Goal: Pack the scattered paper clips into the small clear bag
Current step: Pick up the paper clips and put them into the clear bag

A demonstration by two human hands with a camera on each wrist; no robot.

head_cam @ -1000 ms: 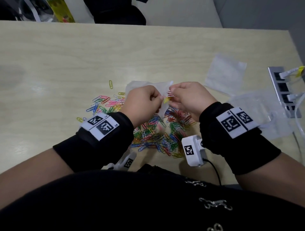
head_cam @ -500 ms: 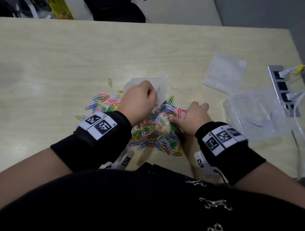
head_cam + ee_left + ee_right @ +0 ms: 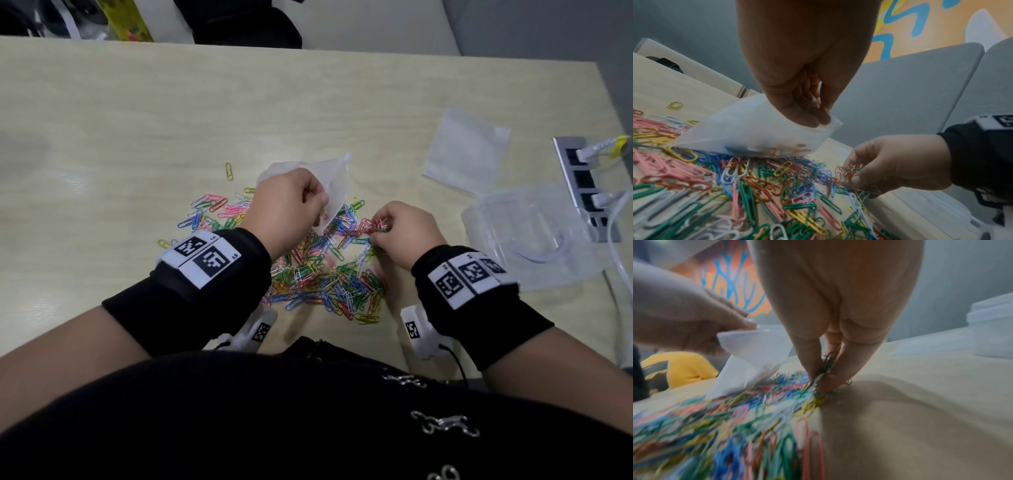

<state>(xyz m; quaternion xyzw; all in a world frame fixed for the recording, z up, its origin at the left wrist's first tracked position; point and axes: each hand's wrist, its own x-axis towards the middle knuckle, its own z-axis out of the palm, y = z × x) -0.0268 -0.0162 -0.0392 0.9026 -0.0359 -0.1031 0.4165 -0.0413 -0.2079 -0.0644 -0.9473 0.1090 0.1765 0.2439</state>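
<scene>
A heap of coloured paper clips (image 3: 318,274) (image 3: 748,186) (image 3: 731,415) lies on the wooden table (image 3: 171,120) in front of me. My left hand (image 3: 291,205) (image 3: 809,116) pinches the rim of the small clear bag (image 3: 334,185) (image 3: 752,129) (image 3: 754,353) and holds it just above the heap; a few clips show through its bottom. My right hand (image 3: 383,229) (image 3: 855,177) (image 3: 826,376) pinches a bunch of clips (image 3: 375,226) (image 3: 846,172) at the heap's right edge, low over the table.
A spare flat clear bag (image 3: 466,150) lies at the back right. A clear plastic box (image 3: 534,236) stands right of my right hand, with a grey power strip (image 3: 582,178) and white cables beyond it. One yellow clip (image 3: 228,170) lies apart, left of the bag.
My right hand left the bag's mouth, dropped to the heap's right side and now lifts a pinched bunch of clips. My left hand kept hold of the bag and barely moved.
</scene>
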